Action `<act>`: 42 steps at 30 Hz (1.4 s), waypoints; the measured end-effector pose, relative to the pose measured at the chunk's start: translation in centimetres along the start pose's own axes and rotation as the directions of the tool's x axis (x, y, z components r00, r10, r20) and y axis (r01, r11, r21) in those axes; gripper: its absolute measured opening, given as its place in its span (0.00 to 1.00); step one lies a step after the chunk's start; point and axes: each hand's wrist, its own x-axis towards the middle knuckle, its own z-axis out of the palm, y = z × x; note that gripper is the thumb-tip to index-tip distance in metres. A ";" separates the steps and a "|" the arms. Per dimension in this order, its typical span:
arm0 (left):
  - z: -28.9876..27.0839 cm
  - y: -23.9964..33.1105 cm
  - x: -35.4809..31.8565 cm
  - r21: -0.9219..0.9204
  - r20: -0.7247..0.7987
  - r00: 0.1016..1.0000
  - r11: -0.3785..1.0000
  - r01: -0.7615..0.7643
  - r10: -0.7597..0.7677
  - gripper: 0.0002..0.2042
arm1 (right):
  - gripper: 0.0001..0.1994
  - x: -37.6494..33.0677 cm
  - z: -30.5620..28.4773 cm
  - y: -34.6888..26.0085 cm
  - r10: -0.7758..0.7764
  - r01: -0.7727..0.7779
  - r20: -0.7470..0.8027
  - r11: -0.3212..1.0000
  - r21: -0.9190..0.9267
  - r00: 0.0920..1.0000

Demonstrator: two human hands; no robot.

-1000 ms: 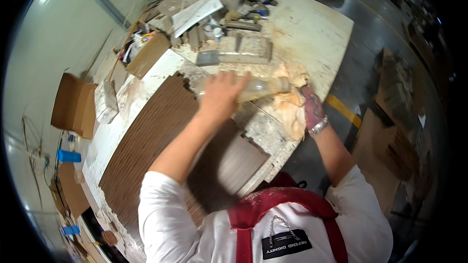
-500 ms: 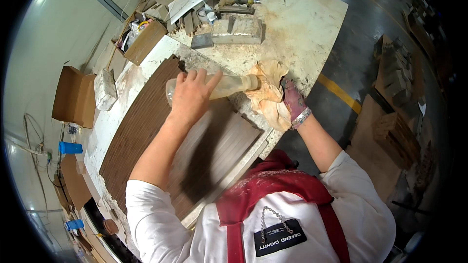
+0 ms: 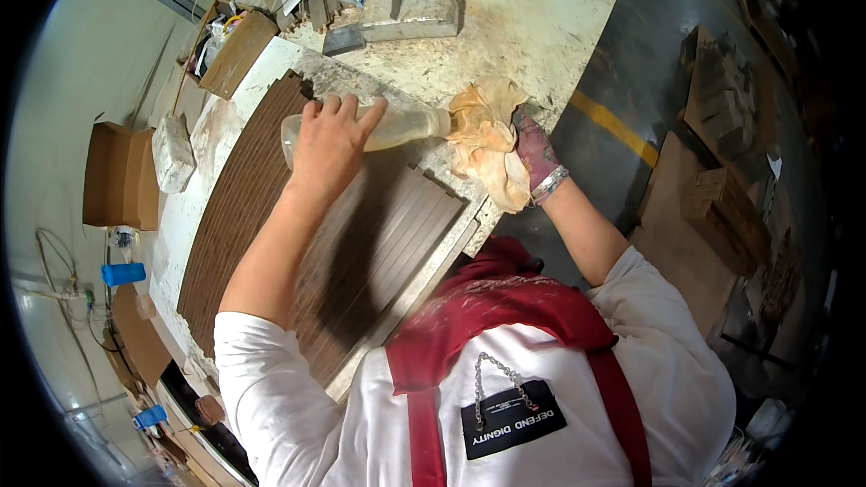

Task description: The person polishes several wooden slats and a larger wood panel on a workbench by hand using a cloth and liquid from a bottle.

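Note:
Wrapped around a clear plastic bottle [image 3: 401,129], my bare left hand [image 3: 334,146] holds it tipped on its side, mouth toward the right. The bottle's mouth meets a stained, cream-coloured cloth [image 3: 494,149]. Gloved in a purple patterned glove, my right hand [image 3: 536,151] grips that cloth from its right side; most of its fingers are hidden behind the folds. Below both hands lies a brown panel of narrow wood-look strips [image 3: 397,243] with a stepped edge, and a dark shadow falls across it. Some pale liquid shows inside the bottle.
A dusty wrapped block [image 3: 410,15] and a dark flat block [image 3: 344,40] sit on the far worktable [image 3: 532,18]. To the left are an open cardboard box [image 3: 117,176], a white wrapped package [image 3: 172,155] and a blue cup [image 3: 123,274]. Floor with a yellow stripe [image 3: 613,129] lies right.
The whole scene has shifted slightly up and left in the view. Both hands keep their holds, with the bottle's mouth still at the cloth.

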 end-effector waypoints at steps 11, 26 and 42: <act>0.5 1.6 2.0 -0.092 0.094 0.995 0.996 -0.008 0.017 0.28 | 0.30 0.5 -6.1 -0.8 -0.114 0.080 -0.108 0.958 -0.276 0.988; 15.4 -0.4 15.4 -0.828 0.006 0.856 0.478 0.295 -0.517 0.36 | 0.34 -2.5 2.6 -8.6 0.189 -0.308 0.502 0.937 0.165 0.844; 1.4 0.7 -25.7 -0.627 0.321 0.772 0.488 0.607 -0.548 0.47 | 0.24 -5.4 9.8 -1.4 -0.046 0.037 0.002 0.775 -0.631 0.999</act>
